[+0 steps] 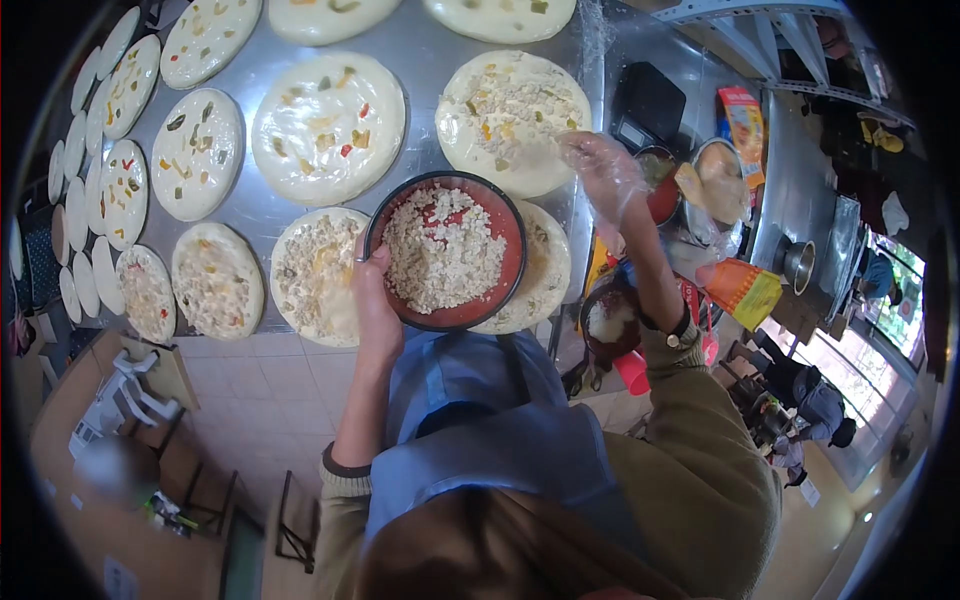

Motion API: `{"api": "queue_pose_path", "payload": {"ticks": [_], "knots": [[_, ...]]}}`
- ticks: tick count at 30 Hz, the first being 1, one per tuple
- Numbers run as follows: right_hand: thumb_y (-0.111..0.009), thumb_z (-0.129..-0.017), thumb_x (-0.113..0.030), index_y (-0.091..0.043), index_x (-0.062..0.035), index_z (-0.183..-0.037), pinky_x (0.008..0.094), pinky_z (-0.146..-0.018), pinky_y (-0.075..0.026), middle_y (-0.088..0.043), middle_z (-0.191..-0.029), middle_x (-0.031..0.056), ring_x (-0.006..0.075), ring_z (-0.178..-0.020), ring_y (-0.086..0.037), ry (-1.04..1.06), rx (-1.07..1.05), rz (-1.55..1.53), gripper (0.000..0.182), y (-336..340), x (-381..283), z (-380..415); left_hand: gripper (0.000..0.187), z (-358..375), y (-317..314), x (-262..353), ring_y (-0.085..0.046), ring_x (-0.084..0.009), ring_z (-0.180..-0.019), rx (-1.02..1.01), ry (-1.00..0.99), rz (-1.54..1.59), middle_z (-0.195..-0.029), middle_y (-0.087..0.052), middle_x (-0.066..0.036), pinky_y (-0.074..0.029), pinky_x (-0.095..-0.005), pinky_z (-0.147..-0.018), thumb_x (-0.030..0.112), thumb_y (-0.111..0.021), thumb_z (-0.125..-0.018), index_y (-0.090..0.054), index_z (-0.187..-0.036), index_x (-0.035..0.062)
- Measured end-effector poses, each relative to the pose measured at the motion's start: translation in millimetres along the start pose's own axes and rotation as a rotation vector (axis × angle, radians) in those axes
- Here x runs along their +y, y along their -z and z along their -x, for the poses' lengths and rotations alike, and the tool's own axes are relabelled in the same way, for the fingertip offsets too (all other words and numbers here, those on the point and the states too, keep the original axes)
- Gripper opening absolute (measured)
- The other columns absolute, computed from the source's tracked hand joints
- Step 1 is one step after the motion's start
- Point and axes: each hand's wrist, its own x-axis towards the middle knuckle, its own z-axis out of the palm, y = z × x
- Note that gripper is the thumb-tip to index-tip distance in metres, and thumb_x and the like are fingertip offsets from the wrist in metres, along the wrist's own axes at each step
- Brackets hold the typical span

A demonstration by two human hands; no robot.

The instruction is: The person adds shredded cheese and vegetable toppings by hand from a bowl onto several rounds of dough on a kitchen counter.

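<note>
My left hand grips the rim of a round bowl, black outside and red inside, with white crumbly topping in it. In a clear plastic glove, my right hand hovers at the right edge of a dough round strewn with crumbs and candied bits. Its fingers are drawn together; what lies between them is hidden. Partly under the bowl are two more crumb-covered rounds, one on the left and one on the right. Behind it sits a glossy round with colourful bits and no crumbs.
Several more dough rounds cover the metal table to the left. At right stand a black scale, a bowl with white contents, colourful packets and a metal bowl. People are farther off to the right.
</note>
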Motion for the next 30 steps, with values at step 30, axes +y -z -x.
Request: {"api": "queue_pose_path", "payload": {"ticks": [30], "knots": [[-0.056, -0.074, -0.001, -0.060, -0.0017, -0.096, 0.0381, -0.078, -0.047, -0.061, -0.090, 0.0185, 0.0315, -0.087, -0.059, 0.379, -0.392, 0.031, 0.022, -56.1, -99.8, 58.0, 0.046, -6.9, -37.1, 19.7, -0.040, -0.0217, -0.114, -0.099, -0.108, -0.218, -0.126, -0.041, -0.017, -0.029, -0.0319, -0.100, 0.026, -0.029, -0.093, -0.040, -0.122, -0.0079]]}}
